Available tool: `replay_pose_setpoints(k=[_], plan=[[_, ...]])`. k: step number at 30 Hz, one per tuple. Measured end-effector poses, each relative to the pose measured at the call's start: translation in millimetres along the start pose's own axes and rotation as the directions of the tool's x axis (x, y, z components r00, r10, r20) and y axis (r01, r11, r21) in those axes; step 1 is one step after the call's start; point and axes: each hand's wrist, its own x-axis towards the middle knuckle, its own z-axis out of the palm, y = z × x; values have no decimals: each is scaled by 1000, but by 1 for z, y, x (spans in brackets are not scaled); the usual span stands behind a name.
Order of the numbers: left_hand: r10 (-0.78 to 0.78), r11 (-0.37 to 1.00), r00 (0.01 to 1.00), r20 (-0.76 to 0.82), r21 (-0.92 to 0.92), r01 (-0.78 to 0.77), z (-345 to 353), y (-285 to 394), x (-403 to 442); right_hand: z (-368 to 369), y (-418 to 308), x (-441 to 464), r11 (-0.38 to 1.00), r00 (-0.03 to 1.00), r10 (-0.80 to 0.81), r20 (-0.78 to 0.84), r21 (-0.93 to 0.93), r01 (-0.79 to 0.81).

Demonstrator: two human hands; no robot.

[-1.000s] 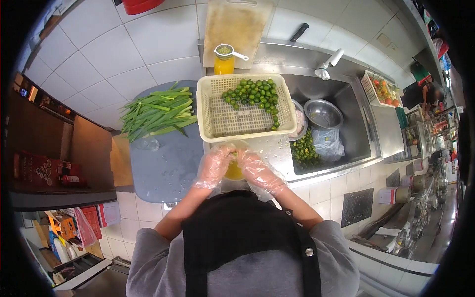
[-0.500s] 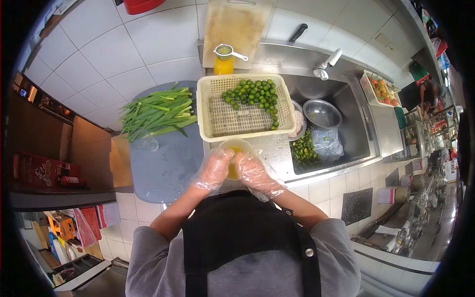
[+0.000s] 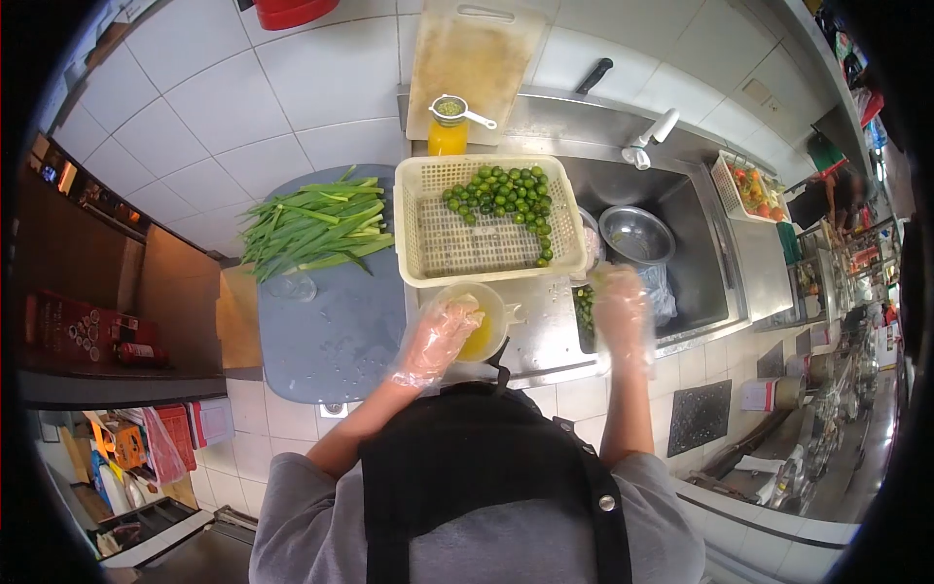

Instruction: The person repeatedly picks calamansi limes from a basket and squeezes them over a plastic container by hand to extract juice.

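Observation:
A pale plastic jug with yellow juice in it stands on the counter before me. My left hand, in a clear plastic glove, is at the jug's left side with its fingers curled over the rim; whatever they hold is hidden. My right hand, gloved the same way, is over the left part of the sink, smeared by motion, so its fingers do not show clearly. Cut, squeezed limes lie in the sink beside it. Whole small green limes fill part of a cream plastic basket behind the jug.
Long green leaves and a clear glass lie on a grey board at left. A strainer rests on a bottle of orange liquid. The sink holds a metal bowl. Another person stands far right.
My hands have parted. The right hand has gone from the jug to the right, over the sink; the left has stayed at the jug. The view has shifted slightly.

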Motion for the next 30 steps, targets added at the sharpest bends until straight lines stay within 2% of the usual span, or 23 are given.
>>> replay_pose_setpoints(k=[1, 3, 4, 5, 7, 9, 11, 12, 14, 15, 17, 18, 20, 21, 23, 24, 25, 26, 28, 30], plan=[[18, 1000, 1000, -5, -12, -18, -1, 0, -2, -13, -3, 7, 1000, 1000, -6, -1, 0, 6], [32, 999, 999, -19, -18, -32, -2, -2, -5, -56, -19, 38, 942, 959, 269, 85, 185, -281], [30, 1000, 999, -11, 6, -30, -1, -4, -8, -42, -26, 53, 984, 998, 70, 0, 163, -69], [28, 999, 1000, 0, 29, -28, 0, -4, -10, -18, -35, 68, 982, 988, -133, -78, 124, 142], [-3, 999, 1000, 5, -31, 3, -5, 7, -9, 21, -74, 95, 846, 930, -176, -321, 433, 310], [-29, 996, 1000, 8, -90, 30, -8, 13, -7, 48, -119, 134, 769, 963, -262, -59, 590, 245], [16, 999, 1000, 9, -34, -16, -11, 15, -7, 51, -157, 163, 824, 947, -296, 126, 536, 186], [16, 1000, 1000, 3, -26, -15, -13, 17, -7, 77, -164, 177, 820, 946, -302, 117, 539, 195], [-68, 997, 997, 36, -19, 68, -18, 20, -8, 146, -183, 194, 883, 908, -374, 188, 371, 287], [-69, 997, 997, 33, -13, 70, -20, 19, -9, 145, -186, 196, 881, 908, -378, 183, 374, 291], [8, 1000, 999, -32, 16, -7, -20, 16, -9, 135, -185, 192, 884, 931, -250, 266, 454, 108], [7, 1000, 999, -31, 11, -7, -18, 16, -10, 131, -180, 187, 886, 930, -249, 269, 451, 107], [-174, 982, 984, -27, -74, 172, -15, 17, -10, 117, -166, 173, 851, 919, -299, 257, 507, 135], [-167, 983, 986, -23, -76, 165, -14, 16, -7, 105, -158, 169, 854, 922, -291, 256, 504, 129], [-161, 987, 974, -160, -13, 161, -11, 12, -1, 54, -144, 154, 670, 951, -272, 149, 738, 76], [-160, 987, 975, -156, -17, 160, -11, 12, 3, 39, -139, 145, 673, 951, -268, 153, 736, 71], [-211, 976, 961, -180, -97, 196, -12, 11, 7, 27, -136, 134, 410, 928, -322, 186, 911, -41], [-261, 958, 945, -199, -175, 228, -13, 10, 10, 12, -133, 123, 107, 904, -381, 196, 980, -167], [-229, 969, 951, -206, -140, 203, -10, 6, 11, -33, -128, 91, -129, 814, -528, 242, 924, -359], [-291, 932, 949, -123, -259, 252, -5, 0, 9, -15, -136, 52, -167, 848, -452, 276, 908, -384]])
